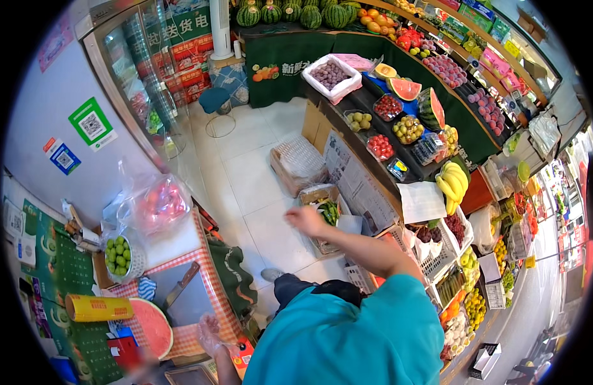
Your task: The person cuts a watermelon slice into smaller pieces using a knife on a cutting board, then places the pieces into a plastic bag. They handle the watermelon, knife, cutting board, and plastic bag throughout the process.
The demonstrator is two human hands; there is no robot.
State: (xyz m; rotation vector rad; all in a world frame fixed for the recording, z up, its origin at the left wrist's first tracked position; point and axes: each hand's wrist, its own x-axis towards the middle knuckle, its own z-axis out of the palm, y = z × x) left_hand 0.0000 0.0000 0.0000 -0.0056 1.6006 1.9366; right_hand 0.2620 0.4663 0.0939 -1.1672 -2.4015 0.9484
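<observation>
My left hand (213, 338) is by the near right edge of the cutting table, seemingly in a thin clear plastic glove. Its fingers look loosely stretched, and I see nothing in them. Close by on the table lie a cut watermelon half (153, 327), red face showing, and a large knife (182, 283) on a grey board (192, 301). My right hand (307, 222) is held out in the air over the floor, fingers slightly bent and apart, with nothing visible in it. Below and beyond it is an open carton (319, 194) with green produce inside.
A basket of green fruit (118, 258), a clear bag of red fruit (160, 204) and a yellow roll (99, 308) stand left. A wrapped carton (301, 163) sits on the tiled floor. To the right, the fruit counter holds boxed fruit and bananas (453, 185). A stool (215, 100) stands farther back.
</observation>
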